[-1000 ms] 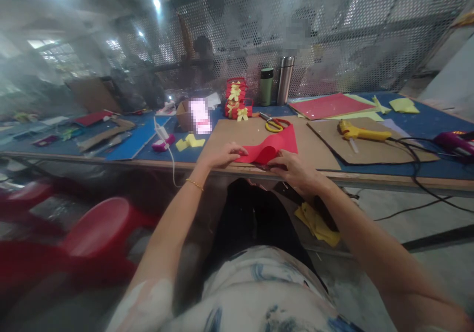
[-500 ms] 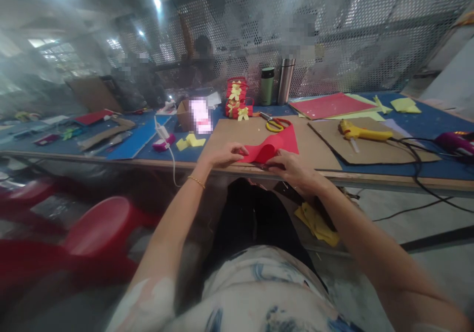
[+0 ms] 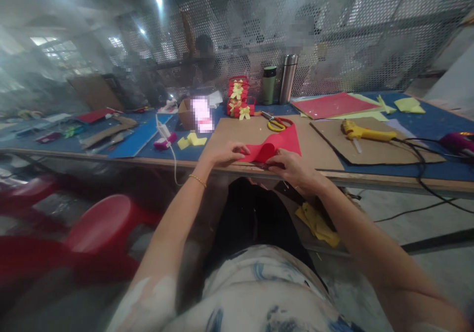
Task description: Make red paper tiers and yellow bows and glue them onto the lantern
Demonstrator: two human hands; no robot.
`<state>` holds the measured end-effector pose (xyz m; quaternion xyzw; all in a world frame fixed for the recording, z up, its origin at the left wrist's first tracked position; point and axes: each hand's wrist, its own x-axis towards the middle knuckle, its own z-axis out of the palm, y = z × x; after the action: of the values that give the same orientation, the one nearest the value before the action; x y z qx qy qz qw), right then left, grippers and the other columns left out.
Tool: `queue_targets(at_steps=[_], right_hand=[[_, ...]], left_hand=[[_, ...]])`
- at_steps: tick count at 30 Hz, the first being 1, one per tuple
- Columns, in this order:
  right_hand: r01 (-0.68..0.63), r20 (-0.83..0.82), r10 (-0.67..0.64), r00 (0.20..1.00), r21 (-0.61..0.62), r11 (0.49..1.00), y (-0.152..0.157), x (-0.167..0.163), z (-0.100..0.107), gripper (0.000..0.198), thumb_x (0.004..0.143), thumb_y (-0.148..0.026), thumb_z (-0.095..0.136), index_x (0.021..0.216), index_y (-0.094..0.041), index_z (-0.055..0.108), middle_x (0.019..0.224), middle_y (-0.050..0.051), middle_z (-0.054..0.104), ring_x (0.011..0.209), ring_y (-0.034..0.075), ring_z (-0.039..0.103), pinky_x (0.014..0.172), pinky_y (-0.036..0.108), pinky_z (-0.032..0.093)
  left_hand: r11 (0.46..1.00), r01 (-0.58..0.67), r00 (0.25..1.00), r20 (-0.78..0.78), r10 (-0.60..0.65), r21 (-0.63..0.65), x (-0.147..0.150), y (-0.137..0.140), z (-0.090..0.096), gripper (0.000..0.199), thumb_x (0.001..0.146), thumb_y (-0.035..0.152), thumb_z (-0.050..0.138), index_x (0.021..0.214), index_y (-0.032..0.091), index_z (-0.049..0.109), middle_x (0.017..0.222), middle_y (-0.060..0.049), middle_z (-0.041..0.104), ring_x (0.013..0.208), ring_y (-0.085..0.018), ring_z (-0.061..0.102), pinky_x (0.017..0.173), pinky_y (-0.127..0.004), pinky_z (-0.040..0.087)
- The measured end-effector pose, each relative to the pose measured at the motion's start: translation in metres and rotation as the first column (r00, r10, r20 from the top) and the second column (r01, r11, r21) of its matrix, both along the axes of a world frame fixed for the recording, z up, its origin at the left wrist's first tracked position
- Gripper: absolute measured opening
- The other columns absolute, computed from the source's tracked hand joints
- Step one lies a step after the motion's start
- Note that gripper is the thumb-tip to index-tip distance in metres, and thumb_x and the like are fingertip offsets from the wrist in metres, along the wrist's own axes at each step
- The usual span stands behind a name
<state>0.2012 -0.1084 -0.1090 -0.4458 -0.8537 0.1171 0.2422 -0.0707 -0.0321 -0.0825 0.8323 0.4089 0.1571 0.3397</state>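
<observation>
Left hand (image 3: 226,154) pinches red sheet (image 3: 288,142) at left end, right hand (image 3: 293,167) at curled near edge; uneven pull could crease it.

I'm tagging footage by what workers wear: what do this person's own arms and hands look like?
The left hand and right hand wear no gloves. A thin, gold-coloured bracelet circles the left wrist; none shows on the right. The left sleeve is short and pale, with pinkish patches.
</observation>
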Motion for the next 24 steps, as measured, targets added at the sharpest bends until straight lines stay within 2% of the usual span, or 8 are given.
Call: queue_targets(at_steps=[6,12,18,24], right_hand=[[0.004,-0.005,-0.004,1.0,-0.006,1.0,0.0011,0.0023,-0.0018,0.024,0.096,-0.025,0.062,0.105,-0.022,0.085,0.099,0.01,0.071,0.091,0.024,0.067,0.079,0.032,0.049],[0.014,0.001,-0.014,1.0,-0.01,1.0,0.0049,-0.0028,-0.0035,0.026,0.094,-0.023,0.063,0.109,-0.022,0.085,0.103,0.011,0.072,0.092,0.025,0.068,0.081,0.032,0.049],[-0.006,-0.008,0.006,1.0,-0.002,1.0,0.0048,-0.0015,-0.0048,0.024,0.095,-0.025,0.064,0.106,-0.024,0.085,0.101,0.01,0.072,0.09,0.024,0.067,0.078,0.032,0.048],[-0.027,-0.047,0.026,0.999,-0.018,0.999,0.0003,0.0012,-0.0018,0.024,0.095,-0.023,0.063,0.106,-0.024,0.085,0.1,0.009,0.073,0.091,0.023,0.068,0.08,0.032,0.05]], left_hand=[[1.0,0.003,1.0,0.001,-0.003,0.022,0.0011,0.0009,-0.0004,0.022,0.087,0.023,0.067,0.106,0.017,0.076,0.09,-0.003,0.068,0.081,-0.016,0.06,0.076,-0.028,0.045],[1.0,-0.001,1.0,0.009,0.001,0.01,0.0006,0.0005,-0.0013,0.021,0.088,0.025,0.066,0.106,0.017,0.075,0.081,-0.001,0.064,0.075,-0.015,0.056,0.074,-0.029,0.043],[1.0,0.01,1.0,-0.005,-0.01,0.024,-0.001,0.0017,-0.0019,0.024,0.089,0.027,0.063,0.108,0.019,0.074,0.092,-0.003,0.067,0.079,-0.016,0.057,0.078,-0.03,0.044],[0.999,-0.006,1.0,-0.007,0.007,0.039,-0.0013,0.0008,-0.0029,0.025,0.09,0.028,0.062,0.109,0.019,0.075,0.082,-0.002,0.063,0.077,-0.016,0.056,0.075,-0.03,0.044]])
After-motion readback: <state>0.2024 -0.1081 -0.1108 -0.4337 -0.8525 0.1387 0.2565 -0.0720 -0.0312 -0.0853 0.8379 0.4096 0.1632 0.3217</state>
